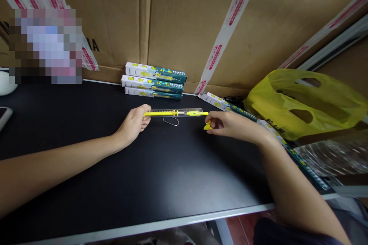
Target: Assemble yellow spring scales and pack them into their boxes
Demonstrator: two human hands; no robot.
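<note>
My left hand (137, 121) is closed around the left end of a clear tube (184, 112) with yellow parts and a spring inside, held level above the black table (161, 183). At the tube's right end a yellow rod sticks out beside my right hand (216, 122). A small yellow piece (207, 126) is pinched between the fingers of my right hand. Just below the tube lies a bent metal hook (171, 122).
Several printed boxes (155, 82) are stacked at the back. More such boxes (299, 160) lie along the right edge. A yellow plastic bag (264, 103) and clear plastic wrap (336, 157) are at the right. Cardboard (178, 19) stands behind the table.
</note>
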